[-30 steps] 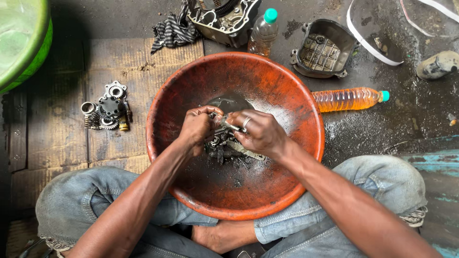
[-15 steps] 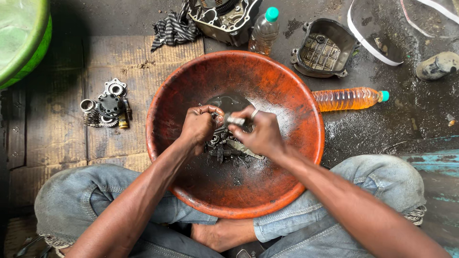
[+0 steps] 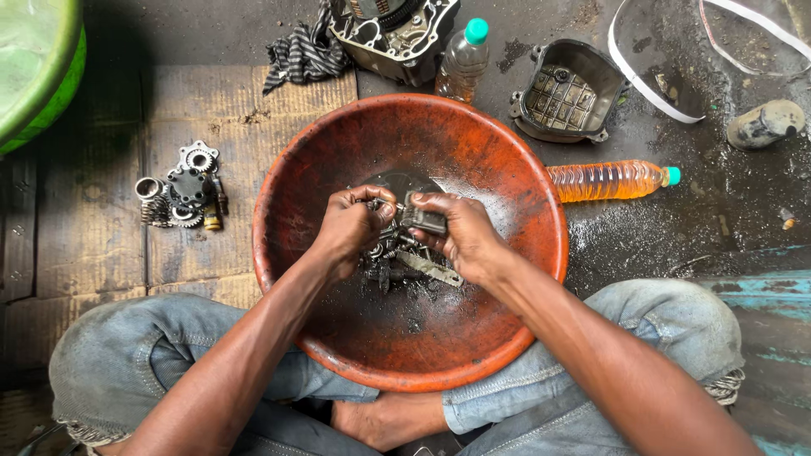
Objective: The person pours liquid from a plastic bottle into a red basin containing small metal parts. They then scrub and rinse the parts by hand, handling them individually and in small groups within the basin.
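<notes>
Big round orange-brown plastic basin (image 3: 507, 169) sits between the crossed legs, holding dark oily liquid and a heap of greasy metal engine parts (image 3: 405, 257) at its middle; left hand (image 3: 351, 228) curled tight over the heap, fingers closed on a small part; right hand (image 3: 460, 236) gripping a small grey metal block (image 3: 425, 221) just above the heap, thumb touching it; clear bottle of amber liquid with teal cap (image 3: 608, 180) lies just right of the basin; second clear bottle, teal cap (image 3: 463, 59), stands behind the rim; black ribbed engine cover (image 3: 562, 95) open side up beside it; cluster of gears and springs (image 3: 186, 190) on cardboard to the left; green tub (image 3: 38, 76) at top-left corner.
</notes>
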